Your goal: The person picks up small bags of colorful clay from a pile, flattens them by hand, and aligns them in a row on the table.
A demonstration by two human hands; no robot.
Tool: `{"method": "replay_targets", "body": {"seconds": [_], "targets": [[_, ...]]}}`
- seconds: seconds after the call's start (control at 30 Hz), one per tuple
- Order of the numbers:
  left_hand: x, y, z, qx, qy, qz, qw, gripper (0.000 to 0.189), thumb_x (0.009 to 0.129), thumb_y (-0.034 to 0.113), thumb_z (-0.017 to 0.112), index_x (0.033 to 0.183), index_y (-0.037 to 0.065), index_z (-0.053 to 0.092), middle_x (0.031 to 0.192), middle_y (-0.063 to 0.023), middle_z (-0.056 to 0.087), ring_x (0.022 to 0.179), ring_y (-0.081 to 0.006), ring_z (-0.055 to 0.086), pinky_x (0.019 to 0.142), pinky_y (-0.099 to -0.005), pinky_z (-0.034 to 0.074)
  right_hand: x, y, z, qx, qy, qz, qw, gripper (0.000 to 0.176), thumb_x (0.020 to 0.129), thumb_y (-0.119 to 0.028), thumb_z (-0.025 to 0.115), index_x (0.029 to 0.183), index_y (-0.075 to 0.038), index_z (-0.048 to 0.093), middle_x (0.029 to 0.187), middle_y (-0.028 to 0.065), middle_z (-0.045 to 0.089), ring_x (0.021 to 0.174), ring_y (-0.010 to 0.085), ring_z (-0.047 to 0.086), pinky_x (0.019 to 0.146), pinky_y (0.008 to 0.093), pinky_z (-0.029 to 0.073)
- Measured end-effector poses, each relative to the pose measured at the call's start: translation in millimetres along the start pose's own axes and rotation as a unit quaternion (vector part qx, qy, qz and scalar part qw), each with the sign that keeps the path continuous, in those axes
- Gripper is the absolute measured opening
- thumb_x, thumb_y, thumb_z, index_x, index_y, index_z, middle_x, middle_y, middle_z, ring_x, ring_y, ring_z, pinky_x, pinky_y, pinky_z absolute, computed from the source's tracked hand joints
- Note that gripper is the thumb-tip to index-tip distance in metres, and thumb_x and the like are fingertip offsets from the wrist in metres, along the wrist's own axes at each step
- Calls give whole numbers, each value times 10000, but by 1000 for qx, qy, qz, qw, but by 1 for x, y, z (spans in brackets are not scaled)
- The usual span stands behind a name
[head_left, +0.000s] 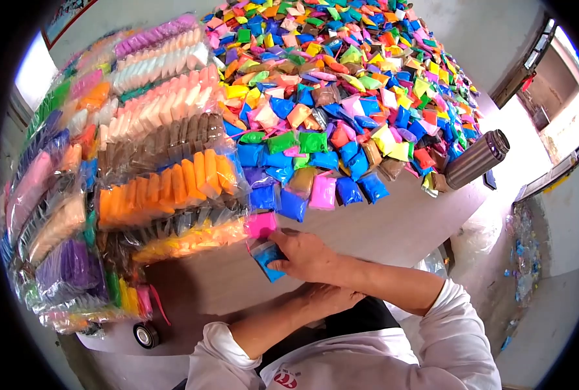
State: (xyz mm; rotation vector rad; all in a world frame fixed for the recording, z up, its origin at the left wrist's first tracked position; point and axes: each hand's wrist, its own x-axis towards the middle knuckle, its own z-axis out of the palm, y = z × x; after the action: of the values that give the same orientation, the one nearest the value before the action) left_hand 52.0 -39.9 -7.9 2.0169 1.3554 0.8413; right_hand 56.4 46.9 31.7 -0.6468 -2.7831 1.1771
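Pale walls (507, 49) and a bright doorway (529, 127) surround your table (374, 227), its bare strip showing between you and the goods. Your right hand (305, 253) has its fingers clamped on 1 blue packet (268, 260), which sits near the front of the table, tilted, with your thumb across its face. Just beyond it, a pink packet (261, 225) meets your fingertips; you cannot tell from this view whether they grip it too. Your left hand (335, 297) lies just below your right forearm, the 2 arms crossing, and its fingers are too hidden to say whether they are apart or together.

Just left of the pink packet is a clear bag of yellow-orange packets (192, 242), with a bag of orange packets (166, 188) behind it and brown packets (159, 146) farther back, all part of a high stack. Straight ahead, loose blue, green, pink and yellow packets spread into a large mixed heap (341, 84). At its right edge a metal flask (474, 160) leans over. Near your left sleeve, a round black object (146, 335) rests by the table's front edge.
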Motion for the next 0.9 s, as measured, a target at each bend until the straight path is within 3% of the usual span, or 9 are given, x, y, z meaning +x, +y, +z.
{"method": "replay_targets", "body": {"seconds": [0.1,0.27,0.43,0.5,0.57,0.6,0.67,0.7,0.9], "targets": [[0,-2,3,-15,35,10,999,377,922,319,598,1199,64,597,1101,-149,641,1043,-307,600,895,-441,445,-5,-7,-3,-62,61,-3,996,575,773,-240,760,1237,-51,479,986,204,643,928,403,628,781,474,505],[0,-1,4,-32,16,3,999,364,928,320,596,1195,71,594,1084,-139,637,1036,-297,596,889,-435,440,-5,1,1,-69,18,-46,996,365,806,-204,722,1122,-87,582,965,132,656,902,368,636,738,464,511],[4,2,-4,-52,-59,-42,996,350,926,309,596,1188,77,594,1116,-140,634,1039,-290,598,887,-435,441,1,10,9,-35,51,-101,993,223,807,-184,693,982,-71,613,841,166,654,801,380,640,682,481,505],[7,7,-5,-31,48,0,998,317,914,316,615,1109,67,634,1061,-139,657,1006,-301,612,890,-427,448,2,13,4,-25,42,-107,993,201,809,-171,686,962,-61,616,843,174,646,800,382,635,683,479,503],[14,14,-17,-18,21,-15,999,292,902,300,630,1055,53,650,1019,-139,667,985,-304,618,893,-424,451,7,22,2,28,169,-153,973,155,817,-140,666,929,-45,620,831,183,616,784,386,617,680,481,498],[16,18,-23,-6,-6,-34,999,271,890,284,644,1001,38,665,976,-139,676,963,-306,625,897,-421,454,11,22,-6,29,166,-154,974,155,817,-140,666,929,-45,620,831,183,616,784,386,617,680,481,498],[13,3,-4,-24,31,12,999,234,879,254,650,950,31,666,925,-137,674,931,-305,629,889,-420,460,21,22,-33,-97,309,-63,944,198,819,-118,675,1000,-41,648,885,166,637,817,367,630,692,464,508],[12,-2,2,-38,67,63,995,202,869,223,657,900,24,666,874,-134,673,900,-305,633,881,-419,467,29,28,-39,-96,308,-63,944,198,819,-118,675,1000,-41,648,885,166,637,817,367,630,692,464,508],[14,1,-10,-33,56,79,995,135,851,152,654,789,38,617,830,-119,641,870,-293,621,893,-426,452,64,47,-44,-133,318,-66,937,111,781,-106,669,813,-17,611,794,167,577,801,369,597,672,478,483]]}}
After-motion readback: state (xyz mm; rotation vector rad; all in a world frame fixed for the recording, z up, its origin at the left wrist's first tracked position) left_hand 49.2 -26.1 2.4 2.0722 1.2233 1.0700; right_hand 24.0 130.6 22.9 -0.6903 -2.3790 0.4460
